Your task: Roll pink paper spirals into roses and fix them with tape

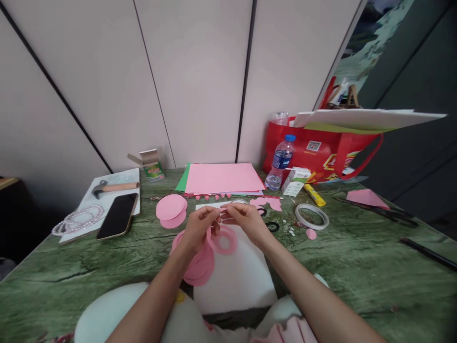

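Observation:
My left hand (203,225) is closed, its thumb and fingers pinching a pink paper strip (233,242) cut in a curl. The strip hangs as a loose ring below the fingers. Meeting it fingertip to fingertip, my right hand (247,220) pinches at the strip's upper end, which the fingers mostly hide. Both hands hover above a white board (235,281) at the table's front edge. Pink paper rounds (200,267) lie under and beside my left wrist, partly covered by the forearm. Farther left are more pink paper circles (171,208).
Pink paper sheets (224,177) lie at the back, with small pink rolled pieces (207,197) before them. On the right are a tape roll (312,216), glue stick (314,195), bottle (280,162), red bag (307,147) and black scissors (385,212). A phone (117,216) and hammer (116,187) lie left.

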`<state>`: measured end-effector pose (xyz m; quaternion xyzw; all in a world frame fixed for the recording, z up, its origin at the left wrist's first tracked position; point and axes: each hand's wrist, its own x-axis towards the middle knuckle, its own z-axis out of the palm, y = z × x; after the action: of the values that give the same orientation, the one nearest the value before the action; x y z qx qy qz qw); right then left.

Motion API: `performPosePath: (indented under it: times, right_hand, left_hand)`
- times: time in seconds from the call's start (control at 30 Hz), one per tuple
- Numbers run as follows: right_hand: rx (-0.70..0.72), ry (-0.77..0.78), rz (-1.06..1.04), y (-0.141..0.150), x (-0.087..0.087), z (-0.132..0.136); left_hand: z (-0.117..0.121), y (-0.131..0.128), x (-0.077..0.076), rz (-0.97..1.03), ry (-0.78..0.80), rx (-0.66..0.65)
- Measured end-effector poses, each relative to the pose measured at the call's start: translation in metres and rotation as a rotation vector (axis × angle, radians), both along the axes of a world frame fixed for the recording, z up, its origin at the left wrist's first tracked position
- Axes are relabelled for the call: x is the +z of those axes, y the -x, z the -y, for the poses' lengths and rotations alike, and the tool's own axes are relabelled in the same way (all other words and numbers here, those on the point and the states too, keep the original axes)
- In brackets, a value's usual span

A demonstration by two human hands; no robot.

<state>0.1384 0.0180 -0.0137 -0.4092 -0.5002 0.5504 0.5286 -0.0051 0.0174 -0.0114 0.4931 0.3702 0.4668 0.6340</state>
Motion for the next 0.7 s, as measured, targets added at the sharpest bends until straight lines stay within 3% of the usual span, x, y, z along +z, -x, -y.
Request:
performPosePath:
  times: [0.2,0.37,0.7]
  right_hand:
    - [0.120,0.045,-0.213,-0.005,0.000,0.010]
    - [0.069,0.053,-0.196,-0.009,-0.005,0.007]
    - [0.147,0.035,-0.196,-0.011,-0.005,0.007]
  left_hand:
    - [0.002,-0.003,0.002,-0.018,-0.009,0.046]
    - [0.005,-0.005,0.003,-0.090,-0.018,0.042]
    - [0.005,-0.004,0.004,-0.133,-0.044,0.047]
